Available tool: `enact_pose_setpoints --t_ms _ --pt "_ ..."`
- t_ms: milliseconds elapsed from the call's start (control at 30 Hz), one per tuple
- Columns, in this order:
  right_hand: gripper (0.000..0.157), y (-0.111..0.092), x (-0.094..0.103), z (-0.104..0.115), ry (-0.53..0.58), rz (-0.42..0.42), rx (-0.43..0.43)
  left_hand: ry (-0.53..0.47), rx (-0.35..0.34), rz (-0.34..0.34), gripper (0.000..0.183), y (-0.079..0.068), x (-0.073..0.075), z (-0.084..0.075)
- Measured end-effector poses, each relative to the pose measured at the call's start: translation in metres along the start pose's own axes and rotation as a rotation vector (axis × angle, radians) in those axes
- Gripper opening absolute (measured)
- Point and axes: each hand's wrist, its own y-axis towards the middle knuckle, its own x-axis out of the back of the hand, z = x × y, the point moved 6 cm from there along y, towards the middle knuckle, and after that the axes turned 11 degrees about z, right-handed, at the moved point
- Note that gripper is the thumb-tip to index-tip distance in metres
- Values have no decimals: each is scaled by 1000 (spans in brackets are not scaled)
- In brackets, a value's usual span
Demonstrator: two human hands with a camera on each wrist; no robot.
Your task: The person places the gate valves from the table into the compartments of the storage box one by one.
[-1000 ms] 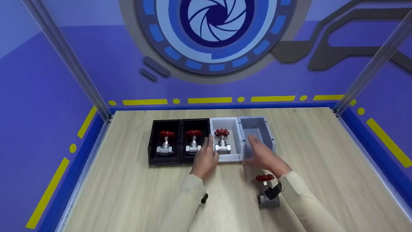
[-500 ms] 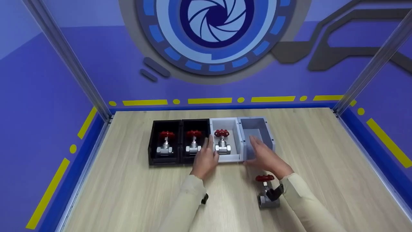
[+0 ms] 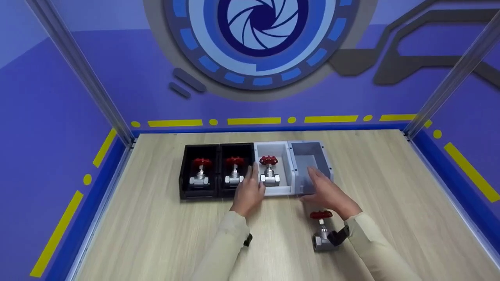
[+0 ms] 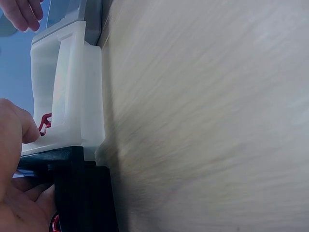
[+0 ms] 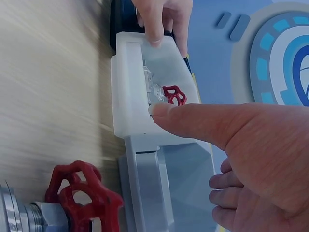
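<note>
My left hand [image 3: 249,195] straddles the joint between a black storage bin [image 3: 239,149] and the white storage bin [image 3: 290,166], thumb on the white side and fingers on the black side, pinching the adjoining walls. Over the front of the grey storage bin [image 3: 308,148] hovers my right hand [image 3: 332,197], thumb and fingers spread with nothing between them. A gate valve [image 3: 269,177] with a red handwheel stands in the white bin. Another gate valve [image 3: 321,236] stands on the table below my right wrist, its red handwheel [image 5: 87,198] large in the right wrist view. The grey bin holds nothing.
Each black bin holds a gate valve, one at the far left [image 3: 200,179] and one partly behind my left fingers. All the bins stand side by side in a row. Blue printed panels [image 3: 164,105] and metal posts [image 3: 93,86] enclose the wooden table [image 3: 148,226].
My right hand has drawn slightly right and back toward me from the white-grey joint, uncovering more of the grey bin. My left hand, the bins and the valves stay where they were.
</note>
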Motion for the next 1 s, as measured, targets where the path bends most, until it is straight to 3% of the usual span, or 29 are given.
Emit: enact_pose_setpoints --t_ms 200,600,867,1000 --pt "98 -3 3 0 -46 -31 43 29 -30 -33 70 1 0 -2" --pt "104 -12 0 -11 18 -2 10 28 -12 -44 69 -1 1 -2" --pt "105 -17 -3 -19 57 6 -4 -19 15 -14 67 0 -3 1" --pt "104 -21 -4 -20 77 8 5 -18 -10 -50 65 -1 -3 -1"
